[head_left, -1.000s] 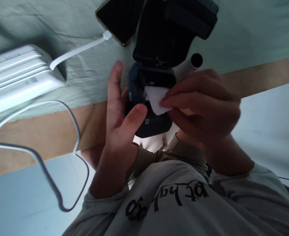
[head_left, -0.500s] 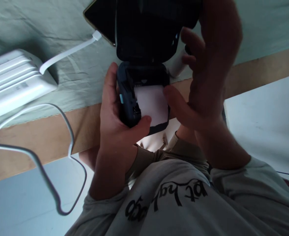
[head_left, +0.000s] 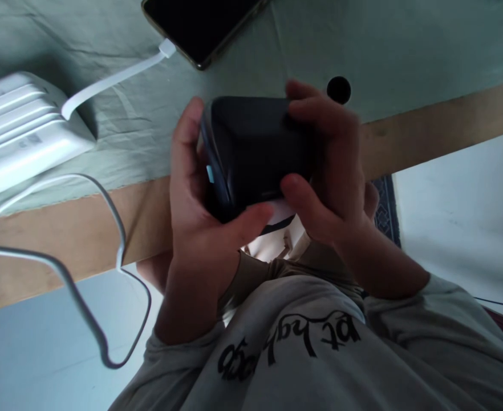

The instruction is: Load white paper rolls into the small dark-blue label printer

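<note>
Both hands clasp a small black device between them. The left hand curls its fingers around one side, thumb under the front edge; the right hand presses fingers on top, thumb beneath.

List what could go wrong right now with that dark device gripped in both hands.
1. White paper sticks out under the closed lid of the dark device; it may be pinched or crooked.
2. The left hand and right hand hold the device at the table edge, over the lap; a slip could drop it.
3. The white cable loops off the table near the left arm and might snag.
</note>
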Available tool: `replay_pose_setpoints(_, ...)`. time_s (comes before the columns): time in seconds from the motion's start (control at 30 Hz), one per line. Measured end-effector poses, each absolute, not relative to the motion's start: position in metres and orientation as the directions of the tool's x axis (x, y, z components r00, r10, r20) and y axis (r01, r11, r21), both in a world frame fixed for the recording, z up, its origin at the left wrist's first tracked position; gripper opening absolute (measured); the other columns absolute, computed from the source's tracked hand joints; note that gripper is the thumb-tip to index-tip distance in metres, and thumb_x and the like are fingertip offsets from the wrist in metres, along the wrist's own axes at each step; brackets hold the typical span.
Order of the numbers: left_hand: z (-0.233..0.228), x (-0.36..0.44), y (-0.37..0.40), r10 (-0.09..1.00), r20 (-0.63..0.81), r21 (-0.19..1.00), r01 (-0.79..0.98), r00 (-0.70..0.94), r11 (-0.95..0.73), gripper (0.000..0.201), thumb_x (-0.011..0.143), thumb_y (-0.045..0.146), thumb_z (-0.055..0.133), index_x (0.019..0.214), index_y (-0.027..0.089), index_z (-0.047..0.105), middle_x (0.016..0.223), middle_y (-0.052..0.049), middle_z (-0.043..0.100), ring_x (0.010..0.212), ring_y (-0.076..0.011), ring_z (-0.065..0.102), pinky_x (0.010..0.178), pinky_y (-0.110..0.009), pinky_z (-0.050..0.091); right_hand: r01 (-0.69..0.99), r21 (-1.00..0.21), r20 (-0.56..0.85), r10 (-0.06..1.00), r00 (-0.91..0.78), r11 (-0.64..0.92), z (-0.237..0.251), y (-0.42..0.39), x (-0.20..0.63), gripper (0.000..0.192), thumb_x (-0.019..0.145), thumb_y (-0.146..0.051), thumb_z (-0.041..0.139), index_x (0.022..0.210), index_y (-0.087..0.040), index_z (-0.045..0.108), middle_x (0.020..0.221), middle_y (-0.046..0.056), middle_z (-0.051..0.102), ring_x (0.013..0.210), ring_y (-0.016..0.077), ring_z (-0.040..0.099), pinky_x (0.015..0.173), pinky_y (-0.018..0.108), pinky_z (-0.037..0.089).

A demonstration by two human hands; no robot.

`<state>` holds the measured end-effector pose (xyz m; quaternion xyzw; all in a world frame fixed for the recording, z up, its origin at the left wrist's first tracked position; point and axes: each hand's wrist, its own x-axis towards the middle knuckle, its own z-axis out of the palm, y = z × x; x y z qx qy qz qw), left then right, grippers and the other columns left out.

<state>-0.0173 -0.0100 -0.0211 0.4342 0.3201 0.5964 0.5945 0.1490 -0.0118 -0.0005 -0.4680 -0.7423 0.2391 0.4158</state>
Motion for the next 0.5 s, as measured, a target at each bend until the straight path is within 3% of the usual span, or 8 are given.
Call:
replay_pose_setpoints(0.07,-0.019,-0.014,-0.010,0.995,0.103,0.905,-0.417,0.018,-0.086,0.065,0.057,0.032,0.088,0.116,0.021,0.063,0.110,-0.001,0.065,0.104,-0.0162,0.059,0.087,-0.023,0.051,0.447,-0.772,0.388,0.892,-0.233,0.452,0.001,-0.008,0.145,0.041,0.093,-0.042,0.048,0.132,-0.033,0.041,0.142,0.001,0.049,0.145,0.0213,0.040,0.125,0.045,0.039)
replay_pose_setpoints(0.17,-0.020,-0.008,-0.010,0.998,0.051,0.913,-0.402,-0.046,-0.066,0.046,0.065,0.032,0.082,0.107,0.020,0.067,0.097,-0.003,0.065,0.089,-0.0151,0.058,0.074,-0.024,0.051,0.371,-0.851,0.299,0.924,-0.238,0.371,-0.001,-0.001,0.144,0.053,0.092,-0.052,0.049,0.140,-0.033,0.034,0.150,-0.001,0.042,0.139,0.0214,0.046,0.119,0.042,0.046)
replay_pose_setpoints(0.27,-0.017,-0.004,-0.010,0.996,0.039,0.893,-0.445,-0.076,-0.069,0.048,0.067,0.031,0.080,0.111,0.022,0.065,0.094,-0.002,0.062,0.083,-0.0140,0.054,0.066,-0.023,0.048,0.315,-0.901,0.227,0.942,-0.245,0.299,-0.008,0.004,0.147,0.069,0.087,-0.064,0.051,0.144,-0.031,0.029,0.155,0.002,0.037,0.133,0.0229,0.052,0.113,0.042,0.051)
replay_pose_setpoints(0.4,-0.012,-0.007,-0.011,0.999,-0.013,0.906,-0.423,-0.037,-0.004,0.049,0.067,0.027,0.081,0.113,0.020,0.065,0.102,-0.004,0.063,0.094,-0.0157,0.056,0.078,-0.024,0.049,0.248,-0.928,0.212,0.943,-0.257,0.276,-0.015,0.007,0.150,0.074,0.081,-0.069,0.055,0.141,-0.031,0.031,0.154,0.002,0.039,0.130,0.0225,0.053,0.111,0.039,0.052)
replay_pose_setpoints(0.5,-0.012,-0.012,-0.010,0.999,0.049,0.920,-0.390,0.001,-0.045,0.052,0.064,0.027,0.082,0.112,0.019,0.066,0.101,-0.004,0.064,0.095,-0.0165,0.056,0.081,-0.026,0.048,0.234,-0.929,0.228,0.942,-0.247,0.287,-0.017,0.007,0.151,0.077,0.079,-0.072,0.055,0.140,-0.031,0.031,0.154,0.002,0.038,0.134,0.0226,0.051,0.113,0.038,0.051)
